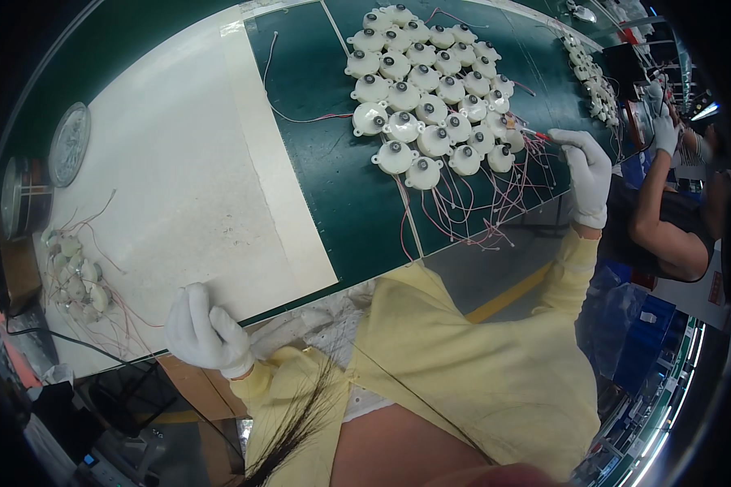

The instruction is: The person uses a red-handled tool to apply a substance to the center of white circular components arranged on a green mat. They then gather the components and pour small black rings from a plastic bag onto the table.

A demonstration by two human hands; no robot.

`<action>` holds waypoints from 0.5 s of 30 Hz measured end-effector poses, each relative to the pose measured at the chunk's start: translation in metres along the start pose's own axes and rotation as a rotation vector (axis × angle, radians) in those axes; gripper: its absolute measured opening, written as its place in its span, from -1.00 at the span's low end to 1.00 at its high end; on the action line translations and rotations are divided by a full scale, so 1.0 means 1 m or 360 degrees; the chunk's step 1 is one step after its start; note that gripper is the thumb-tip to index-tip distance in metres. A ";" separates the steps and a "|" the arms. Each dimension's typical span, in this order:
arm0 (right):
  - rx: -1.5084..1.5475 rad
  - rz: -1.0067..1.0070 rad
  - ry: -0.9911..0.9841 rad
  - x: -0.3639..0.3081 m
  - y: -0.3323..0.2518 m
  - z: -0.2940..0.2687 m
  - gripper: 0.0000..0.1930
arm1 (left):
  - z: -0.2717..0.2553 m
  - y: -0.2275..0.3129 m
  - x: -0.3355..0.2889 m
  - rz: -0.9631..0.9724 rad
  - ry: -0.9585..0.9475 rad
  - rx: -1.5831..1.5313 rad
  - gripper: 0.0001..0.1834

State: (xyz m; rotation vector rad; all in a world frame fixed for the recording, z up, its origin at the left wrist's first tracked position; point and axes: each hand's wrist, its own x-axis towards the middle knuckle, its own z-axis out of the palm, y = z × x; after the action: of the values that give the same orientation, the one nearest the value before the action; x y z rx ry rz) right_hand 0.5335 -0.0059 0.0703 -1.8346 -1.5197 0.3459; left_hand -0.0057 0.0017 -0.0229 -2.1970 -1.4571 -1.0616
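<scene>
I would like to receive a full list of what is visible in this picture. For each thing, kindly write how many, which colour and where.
White round parts: more than thirty, white with dark centres, on the table
Wires: many, reddish and white, mostly below those parts
Tabletop: one, green, centre
Sheet: one, white, left
Wired pile: one, pale, lower left of the sheet
Far pile: one, pale, upper right
Round disc: one, clear-greyish, far left
Blue bin: at least one, right
Co-worker: at least one, dark top, right
Slender item: one, partly red, at the right fingers, kind unclear
Right hand: one, white glove, right
Left hand: one, white glove, by the near table edge
</scene>
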 end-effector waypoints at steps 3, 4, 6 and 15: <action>-0.0002 -0.0008 0.0072 -0.003 0.003 -0.003 -0.69 | 0.000 0.000 0.001 -0.0009 -0.0011 -0.0026 -0.69; 0.0051 -0.0016 0.0136 -0.006 0.001 -0.005 -0.69 | 0.000 -0.001 0.001 -0.0001 -0.0009 -0.0018 -0.69; 0.0119 -0.0065 0.0248 -0.012 -0.004 -0.007 -0.69 | 0.000 -0.001 0.000 0.0003 -0.0010 -0.0017 -0.70; 0.0144 -0.0483 0.0420 -0.034 -0.005 0.016 -0.71 | 0.001 -0.001 0.000 0.0045 0.0021 -0.0086 -0.73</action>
State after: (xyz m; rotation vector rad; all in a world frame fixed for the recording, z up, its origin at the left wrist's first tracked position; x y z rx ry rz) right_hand 0.5108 -0.0316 0.0544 -1.4853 -1.5388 0.0254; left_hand -0.0067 0.0024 -0.0237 -2.2363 -1.4036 -1.1163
